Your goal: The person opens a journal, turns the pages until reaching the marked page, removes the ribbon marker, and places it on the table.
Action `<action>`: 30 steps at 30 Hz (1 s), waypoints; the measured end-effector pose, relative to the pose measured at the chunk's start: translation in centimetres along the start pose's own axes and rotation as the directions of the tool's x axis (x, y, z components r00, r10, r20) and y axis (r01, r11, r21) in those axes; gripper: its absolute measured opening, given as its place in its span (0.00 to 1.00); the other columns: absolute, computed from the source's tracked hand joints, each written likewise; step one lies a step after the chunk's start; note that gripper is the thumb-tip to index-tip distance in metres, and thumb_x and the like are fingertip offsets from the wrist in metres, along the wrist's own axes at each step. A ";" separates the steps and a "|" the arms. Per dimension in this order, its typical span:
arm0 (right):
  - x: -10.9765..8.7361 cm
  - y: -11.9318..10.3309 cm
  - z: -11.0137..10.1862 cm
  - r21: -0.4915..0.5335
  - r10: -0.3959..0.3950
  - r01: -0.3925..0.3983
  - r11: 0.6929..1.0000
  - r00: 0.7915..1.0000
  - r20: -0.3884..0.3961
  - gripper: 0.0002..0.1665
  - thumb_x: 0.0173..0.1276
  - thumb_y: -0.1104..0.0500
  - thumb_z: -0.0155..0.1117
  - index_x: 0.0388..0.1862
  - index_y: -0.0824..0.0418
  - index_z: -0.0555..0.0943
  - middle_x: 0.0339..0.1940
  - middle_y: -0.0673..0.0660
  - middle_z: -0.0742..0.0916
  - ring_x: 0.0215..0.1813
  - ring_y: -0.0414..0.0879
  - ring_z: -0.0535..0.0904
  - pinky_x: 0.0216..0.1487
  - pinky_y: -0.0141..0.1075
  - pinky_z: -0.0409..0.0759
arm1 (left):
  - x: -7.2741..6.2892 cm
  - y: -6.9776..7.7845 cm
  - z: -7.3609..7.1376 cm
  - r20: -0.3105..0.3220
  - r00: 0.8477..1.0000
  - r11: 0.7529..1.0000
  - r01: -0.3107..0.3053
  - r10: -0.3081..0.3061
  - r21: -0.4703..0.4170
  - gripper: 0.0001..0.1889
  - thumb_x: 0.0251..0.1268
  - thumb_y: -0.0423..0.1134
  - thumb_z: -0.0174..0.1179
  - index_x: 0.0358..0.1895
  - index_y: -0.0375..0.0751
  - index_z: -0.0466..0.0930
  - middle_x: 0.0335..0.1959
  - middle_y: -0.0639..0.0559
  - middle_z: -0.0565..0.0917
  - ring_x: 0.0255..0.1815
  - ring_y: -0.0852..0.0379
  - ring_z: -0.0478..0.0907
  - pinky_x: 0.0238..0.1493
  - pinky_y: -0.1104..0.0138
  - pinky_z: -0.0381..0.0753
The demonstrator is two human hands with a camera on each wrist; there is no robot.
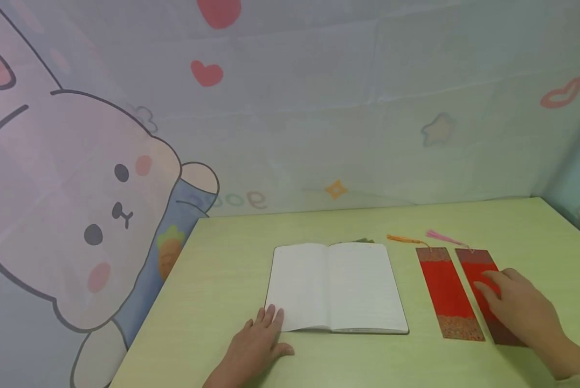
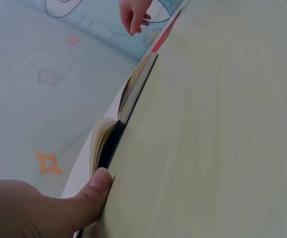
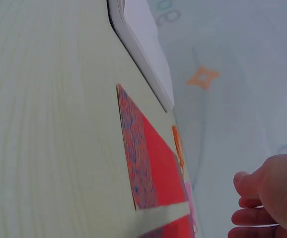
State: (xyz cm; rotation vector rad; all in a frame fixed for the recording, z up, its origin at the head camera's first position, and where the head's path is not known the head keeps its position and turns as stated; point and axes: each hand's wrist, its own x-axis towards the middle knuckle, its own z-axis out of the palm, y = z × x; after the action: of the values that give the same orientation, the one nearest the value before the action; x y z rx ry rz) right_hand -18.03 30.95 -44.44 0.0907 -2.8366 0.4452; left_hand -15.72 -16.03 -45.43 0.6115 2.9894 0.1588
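In the head view, the left hand (image 1: 256, 347) rests its extended fingers on the near-left corner of the open notebook (image 1: 299, 285), which spreads ahead and rightward of it; it grips nothing. The right hand (image 1: 523, 307) has loosely bent fingers around nothing. Below it lies a red bookmark (image 1: 474, 268) with a pink tassel (image 1: 442, 237); just left lies a second bookmark (image 1: 450, 293) with an orange tassel (image 1: 404, 238).

In the left wrist view, the left thumb lies at the notebook's near edge; the right hand hangs above the table (image 2: 208, 139).

In the right wrist view, the bookmarks lie below the relaxed right hand, the notebook beyond them.
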 end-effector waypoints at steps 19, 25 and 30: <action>-1.4 -7.2 3.6 -0.050 -0.684 0.683 0.728 0.720 -0.121 0.21 0.54 0.43 0.69 0.39 0.56 0.82 0.34 0.48 0.79 0.31 0.41 0.74 0.25 0.27 0.72 | 0.0 0.0 -0.1 -0.039 0.999 1.000 -0.025 0.024 -0.009 0.40 0.59 0.62 0.53 0.66 0.33 0.64 0.66 0.35 0.65 0.67 0.39 0.60 0.59 0.47 0.65; -2.0 -8.6 4.2 -0.086 -0.682 0.679 0.729 0.731 -0.021 0.23 0.52 0.46 0.71 0.41 0.59 0.82 0.35 0.50 0.78 0.34 0.43 0.74 0.29 0.29 0.75 | -0.1 -0.1 0.0 -0.026 0.999 1.000 -0.019 0.019 -0.015 0.40 0.59 0.61 0.53 0.66 0.33 0.64 0.66 0.35 0.65 0.67 0.39 0.60 0.59 0.47 0.65; -2.0 -9.1 4.6 -0.097 -0.694 0.689 0.718 0.720 -0.018 0.21 0.51 0.48 0.74 0.37 0.60 0.82 0.33 0.51 0.78 0.32 0.43 0.73 0.29 0.29 0.75 | -0.2 -0.2 0.1 -0.031 0.999 1.000 -0.020 0.020 -0.021 0.40 0.59 0.61 0.53 0.66 0.33 0.64 0.66 0.35 0.65 0.67 0.39 0.60 0.59 0.47 0.64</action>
State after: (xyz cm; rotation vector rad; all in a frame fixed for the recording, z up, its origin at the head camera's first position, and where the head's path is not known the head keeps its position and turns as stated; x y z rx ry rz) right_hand -16.36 20.88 -46.55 1.0696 -2.4974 0.1452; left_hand -15.58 -16.24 -45.52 0.6426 3.0080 0.2034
